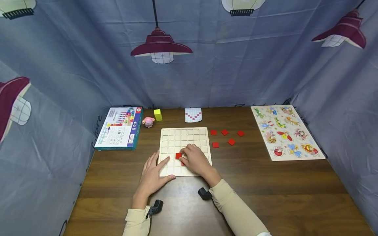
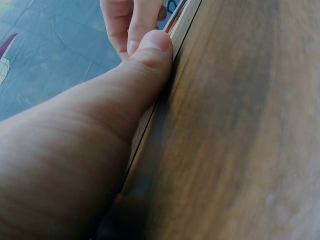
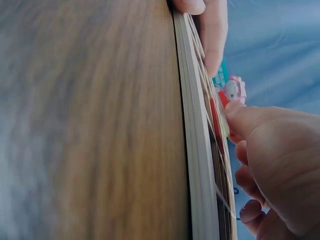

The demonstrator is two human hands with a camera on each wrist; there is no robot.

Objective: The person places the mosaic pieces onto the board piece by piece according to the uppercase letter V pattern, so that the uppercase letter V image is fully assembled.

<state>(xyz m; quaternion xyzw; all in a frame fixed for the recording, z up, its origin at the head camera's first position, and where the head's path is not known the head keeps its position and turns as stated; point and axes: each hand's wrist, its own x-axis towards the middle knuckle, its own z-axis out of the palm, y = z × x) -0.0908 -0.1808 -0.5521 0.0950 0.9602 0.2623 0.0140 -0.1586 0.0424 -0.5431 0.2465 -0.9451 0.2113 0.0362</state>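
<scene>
A pale square grid board (image 1: 169,137) lies flat on the table between my hands. My left hand (image 1: 152,177) rests with spread fingers at its left and front edges. In the left wrist view, the left thumb (image 2: 155,42) lies against the board's side. My right hand (image 1: 196,160) reaches over the board and pinches a red square tile (image 1: 178,156) between thumb and index finger. A second red tile (image 1: 183,164) shows partly under that hand. The right wrist view has the right thumb (image 3: 240,115) at one red tile (image 3: 223,98), with another nearer in the board.
Several loose red tiles (image 1: 215,144) lie right of the board. Behind it is a card (image 1: 193,115) with a pink V pattern. A game box (image 1: 118,127), pink figurine (image 1: 148,122) and yellow block (image 1: 157,115) stand left; an animal picture board (image 1: 277,147) lies right.
</scene>
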